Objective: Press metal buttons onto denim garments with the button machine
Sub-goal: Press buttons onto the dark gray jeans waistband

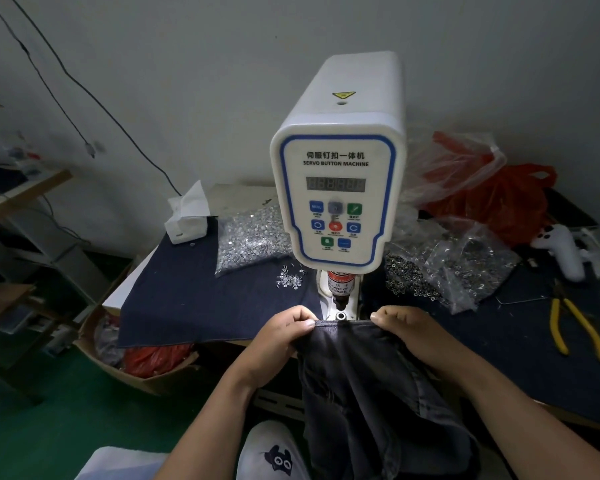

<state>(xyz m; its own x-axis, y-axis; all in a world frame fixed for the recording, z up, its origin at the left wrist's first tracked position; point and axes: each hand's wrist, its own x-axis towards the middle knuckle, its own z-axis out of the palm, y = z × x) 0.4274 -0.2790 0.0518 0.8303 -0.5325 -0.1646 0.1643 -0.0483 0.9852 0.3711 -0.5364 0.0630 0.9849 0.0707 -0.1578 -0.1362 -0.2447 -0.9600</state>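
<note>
A white servo button machine [338,188] stands at the table's middle, its press head [340,301] pointing down just behind the garment. A dark denim garment [371,382] hangs from the table's front edge down toward my lap. My left hand [284,336] pinches the garment's top edge on the left. My right hand [407,332] grips the same edge on the right. The edge is stretched between both hands, right under the press head. A small metal part [341,316] shows at the die just above the hem.
A bag of silver buttons [248,239] and loose studs [289,279] lie left of the machine on dark cloth. Bags of metal rings [440,268] sit right, with yellow pliers [577,332], red plastic bags [496,192] and a tissue pack [187,216].
</note>
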